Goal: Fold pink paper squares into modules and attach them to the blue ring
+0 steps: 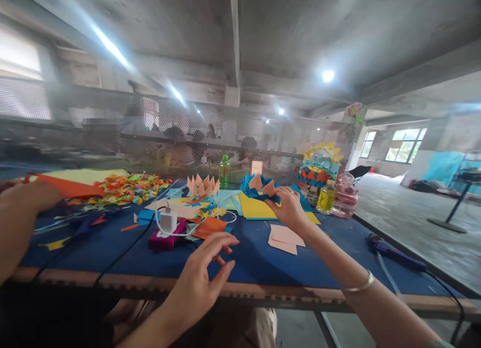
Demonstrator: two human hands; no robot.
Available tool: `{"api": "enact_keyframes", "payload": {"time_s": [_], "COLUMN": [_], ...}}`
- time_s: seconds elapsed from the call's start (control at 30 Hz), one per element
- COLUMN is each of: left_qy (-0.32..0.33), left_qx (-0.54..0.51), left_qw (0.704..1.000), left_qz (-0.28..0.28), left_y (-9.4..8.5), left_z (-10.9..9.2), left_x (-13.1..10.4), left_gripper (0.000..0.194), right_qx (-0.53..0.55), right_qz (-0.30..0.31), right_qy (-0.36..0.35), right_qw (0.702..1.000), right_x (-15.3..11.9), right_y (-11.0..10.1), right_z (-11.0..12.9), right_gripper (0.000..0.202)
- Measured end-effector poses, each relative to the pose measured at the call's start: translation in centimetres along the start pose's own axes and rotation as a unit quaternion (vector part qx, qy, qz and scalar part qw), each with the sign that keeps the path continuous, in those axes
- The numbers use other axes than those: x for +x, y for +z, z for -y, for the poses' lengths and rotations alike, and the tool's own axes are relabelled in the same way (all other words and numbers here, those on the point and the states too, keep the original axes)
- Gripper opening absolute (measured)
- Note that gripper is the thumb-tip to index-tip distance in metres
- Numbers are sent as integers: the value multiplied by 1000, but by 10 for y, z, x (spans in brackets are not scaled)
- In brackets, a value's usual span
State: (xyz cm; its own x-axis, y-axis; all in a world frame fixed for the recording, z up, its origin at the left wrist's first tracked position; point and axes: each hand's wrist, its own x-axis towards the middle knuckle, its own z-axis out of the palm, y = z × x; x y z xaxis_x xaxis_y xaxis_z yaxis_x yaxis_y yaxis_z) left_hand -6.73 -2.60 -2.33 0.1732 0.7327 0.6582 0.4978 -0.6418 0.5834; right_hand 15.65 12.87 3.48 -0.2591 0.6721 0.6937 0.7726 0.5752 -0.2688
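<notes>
My left hand [205, 273] hangs over the front part of the blue table, fingers apart and holding nothing. My right hand [289, 205], with a bracelet on its wrist, pinches the edge of a blue paper ring [246, 183] with peach folded points. Yellow sheets [255, 207] lie under and beside the ring. Two peach paper pieces [283, 238] rest below my right hand. An orange square [211, 227] is behind my left hand. To the left of the ring stands a peach pointed paper ring [203, 185].
A white charger [168, 221] on a magenta block, with cables, sits left of centre. Glue guns lie right [398, 252] and left [84, 225]. Bottles [325, 197] and a layered paper piece [319, 165] stand back right. Another person's hand [41, 195] is at left near orange paper.
</notes>
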Motion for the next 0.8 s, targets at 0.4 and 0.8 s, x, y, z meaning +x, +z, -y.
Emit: {"api": "enact_keyframes", "payload": {"time_s": [0.4,0.8], "left_qy": [-82,-125], "left_qx": [-26,-161], "left_qw": [993,974], "left_qz": [82,97], "left_y": [21,71], "left_z": [44,83], "left_x": [83,127], "left_gripper": [11,17], "right_qx": [-5,29], "right_qz": [35,38], "right_qy": [-10,-7], "right_qw": [999,999], "right_x": [-4,-29], "right_y": [56,59], "right_z": [-11,-19], "right_gripper": [23,25]}}
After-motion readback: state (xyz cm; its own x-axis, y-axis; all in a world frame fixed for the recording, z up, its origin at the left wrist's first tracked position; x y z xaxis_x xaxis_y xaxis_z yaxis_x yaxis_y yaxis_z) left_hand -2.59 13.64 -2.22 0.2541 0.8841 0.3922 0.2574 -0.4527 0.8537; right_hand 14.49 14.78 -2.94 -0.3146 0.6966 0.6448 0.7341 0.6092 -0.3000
